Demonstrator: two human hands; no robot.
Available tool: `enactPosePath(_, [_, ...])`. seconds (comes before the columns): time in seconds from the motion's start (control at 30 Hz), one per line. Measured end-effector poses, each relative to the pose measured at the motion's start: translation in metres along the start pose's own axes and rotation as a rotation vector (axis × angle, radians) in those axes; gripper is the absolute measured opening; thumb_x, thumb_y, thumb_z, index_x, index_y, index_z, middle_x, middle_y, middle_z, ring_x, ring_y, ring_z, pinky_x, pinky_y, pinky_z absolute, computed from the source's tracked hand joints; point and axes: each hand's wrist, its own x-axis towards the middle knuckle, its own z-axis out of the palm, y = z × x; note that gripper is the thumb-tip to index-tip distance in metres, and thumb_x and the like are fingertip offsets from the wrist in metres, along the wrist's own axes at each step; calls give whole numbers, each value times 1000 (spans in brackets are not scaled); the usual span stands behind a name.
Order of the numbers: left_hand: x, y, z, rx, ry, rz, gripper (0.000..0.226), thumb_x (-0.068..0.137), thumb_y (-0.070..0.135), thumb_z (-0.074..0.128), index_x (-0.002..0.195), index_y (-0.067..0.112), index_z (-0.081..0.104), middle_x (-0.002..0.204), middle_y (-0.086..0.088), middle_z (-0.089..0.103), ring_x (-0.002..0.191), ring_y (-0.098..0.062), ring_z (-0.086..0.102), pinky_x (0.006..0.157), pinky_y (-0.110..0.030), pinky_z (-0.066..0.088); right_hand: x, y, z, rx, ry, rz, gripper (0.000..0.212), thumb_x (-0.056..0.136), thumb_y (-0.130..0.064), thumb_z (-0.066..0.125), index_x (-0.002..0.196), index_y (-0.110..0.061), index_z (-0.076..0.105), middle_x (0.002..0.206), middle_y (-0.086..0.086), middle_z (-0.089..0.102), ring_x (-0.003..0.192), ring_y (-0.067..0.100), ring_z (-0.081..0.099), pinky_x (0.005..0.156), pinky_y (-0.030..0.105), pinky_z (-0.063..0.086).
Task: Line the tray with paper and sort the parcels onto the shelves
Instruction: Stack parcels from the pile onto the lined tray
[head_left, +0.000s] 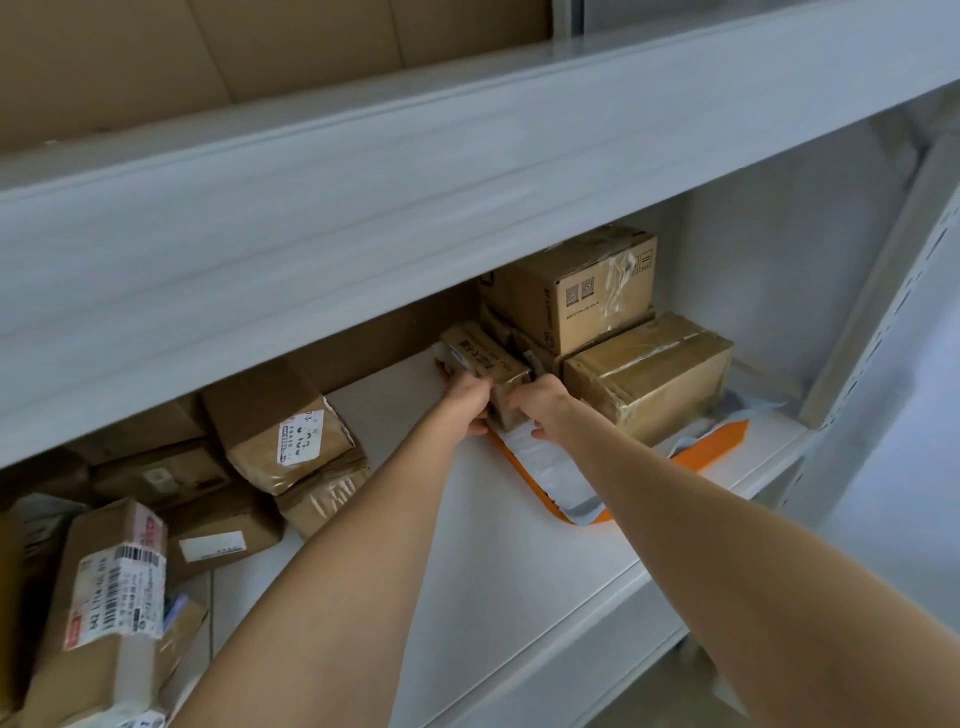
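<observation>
We hold a small brown box (483, 356) with both hands. Our left hand (467, 405) curls its fingers round the left side, and our right hand (545, 410) curls round the right side. The box is near the back of the white shelf (467, 571), over the far end of a flat orange and white bag (550, 473) - we cannot tell if it rests on the bag. Just beside it, in the back right corner of the shelf, are a high box (571, 291) and a low box (649, 374) nearer the front edge. At the left end of the shelf a heap of boxes (285, 436) lies - some have white labels.
</observation>
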Motion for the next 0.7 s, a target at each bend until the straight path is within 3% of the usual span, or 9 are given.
enactPosePath(0.1, [-2,0,-9,124,138,75,40,98,11,37,138,10,44,135,-15,49,113,-31,53,78,-37,52,-9,-1,-2,-1,34,-48,38,93,-10,55,130,2,52,133,20,55,123,33,53,95,38,46])
enactPosePath(0.17, [-9,-1,-17,201,210,119,42,97,9,36,139,9,45,138,-14,49,119,-33,51,94,-42,50,-18,0,-3,-35,44,-59,39,94,-10,54,132,1,50,135,18,53,124,32,52,97,38,46])
enactPosePath(0.3, [-35,-8,-29,256,236,154,42,96,10,38,138,12,47,136,-13,52,120,-32,52,99,-43,47,-42,-1,2,-26,73,-54,37,100,-7,42,138,-7,42,137,12,49,124,27,49,96,29,44])
enactPosePath(0.47, [-77,-19,-38,269,202,193,36,95,10,44,129,6,55,130,-17,55,117,-33,53,94,-41,50,-73,0,10,-84,43,-182,51,91,-2,53,140,-4,41,139,17,48,125,32,50,87,36,46])
enactPosePath(0.6, [-112,-32,-46,154,136,150,32,94,7,46,124,8,56,120,-15,60,97,-28,59,61,-31,50,-99,2,21,-120,38,-205,63,91,-3,51,149,-14,29,139,14,45,115,30,51,73,31,44])
enactPosePath(0.7, [-139,-43,-54,65,105,120,34,94,7,48,128,10,51,107,-10,56,87,-21,58,62,-31,48,-119,7,31,-123,32,-217,72,92,-4,51,154,-23,19,143,15,42,120,32,50,60,29,43])
